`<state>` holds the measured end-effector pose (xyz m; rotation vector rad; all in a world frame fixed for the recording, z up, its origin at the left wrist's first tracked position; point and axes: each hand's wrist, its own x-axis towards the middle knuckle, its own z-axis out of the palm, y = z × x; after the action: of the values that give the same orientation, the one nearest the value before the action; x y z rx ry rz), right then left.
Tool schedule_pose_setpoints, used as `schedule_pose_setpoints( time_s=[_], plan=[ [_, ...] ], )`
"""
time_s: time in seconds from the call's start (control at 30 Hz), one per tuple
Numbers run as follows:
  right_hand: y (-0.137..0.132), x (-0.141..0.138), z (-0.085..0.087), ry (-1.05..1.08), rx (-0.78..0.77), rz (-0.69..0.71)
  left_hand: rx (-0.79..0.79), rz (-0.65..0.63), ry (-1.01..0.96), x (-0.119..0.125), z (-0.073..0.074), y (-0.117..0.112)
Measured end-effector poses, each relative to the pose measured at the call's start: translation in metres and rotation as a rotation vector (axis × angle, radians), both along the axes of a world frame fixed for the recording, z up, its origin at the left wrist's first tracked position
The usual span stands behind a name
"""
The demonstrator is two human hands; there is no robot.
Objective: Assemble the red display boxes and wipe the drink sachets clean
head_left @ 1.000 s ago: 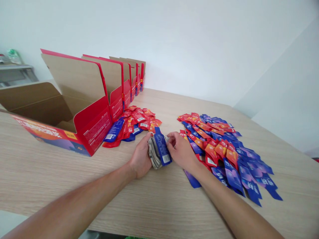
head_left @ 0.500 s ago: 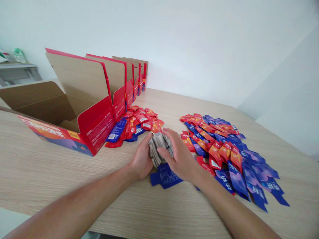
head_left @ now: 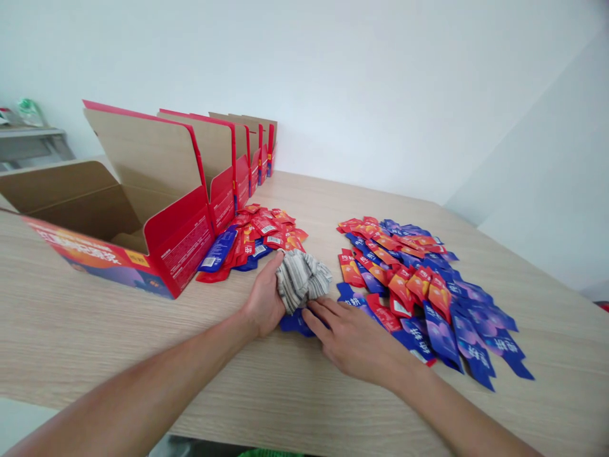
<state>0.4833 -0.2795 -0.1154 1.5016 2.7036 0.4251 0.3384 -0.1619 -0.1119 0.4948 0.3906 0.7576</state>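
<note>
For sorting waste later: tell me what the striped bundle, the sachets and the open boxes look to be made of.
Striped bundle in the left hand: soft woven cloth, matte, crumpled in folds. Sachets: likely plastic or foil film, thin, flat, slightly shiny print. Open boxes: cardboard, dull brown inside, smooth printed red outside.

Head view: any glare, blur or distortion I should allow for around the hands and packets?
Head view: soft even light, no glare on the packets; only faint shadows under the left hand and right hand; striped cloth sharp; wide-angle lens stretches the near corners and skews the table.
</note>
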Motion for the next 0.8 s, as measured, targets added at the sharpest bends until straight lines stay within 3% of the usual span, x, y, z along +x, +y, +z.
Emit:
schedule_pose_setpoints(
  time_s=[0.1, 0.2, 0.37, 0.5, 0.67, 0.8],
  plan=[
    [0.005, 0.01, 0.0, -0.049, 0.056, 0.03, 0.003, 0.014, 0.017, -0.001, 0.001, 0.0],
    [0.003, 0.018, 0.01, 0.074, 0.04, -0.009, -0.001, 0.02, 0.03, -0.001, -0.001, 0.001],
    [0.007, 0.017, 0.03, 0.732, 0.065, -0.281, 0.004, -0.001, 0.065, -0.001, 0.001, 0.001],
    [0.041, 0.008, 0.02, 1.157, 0.087, -0.303, 0.003, -0.027, 0.034, 0.0, 0.006, -0.002],
    [0.084, 0.001, -0.017, 1.042, 0.261, -0.332, -0.037, -0.054, -0.028, -0.002, 0.006, -0.002],
    [0.086, -0.007, -0.031, 0.909, 0.264, -0.294, -0.097, 0.005, -0.027, -0.003, 0.003, -0.001]
  ],
)
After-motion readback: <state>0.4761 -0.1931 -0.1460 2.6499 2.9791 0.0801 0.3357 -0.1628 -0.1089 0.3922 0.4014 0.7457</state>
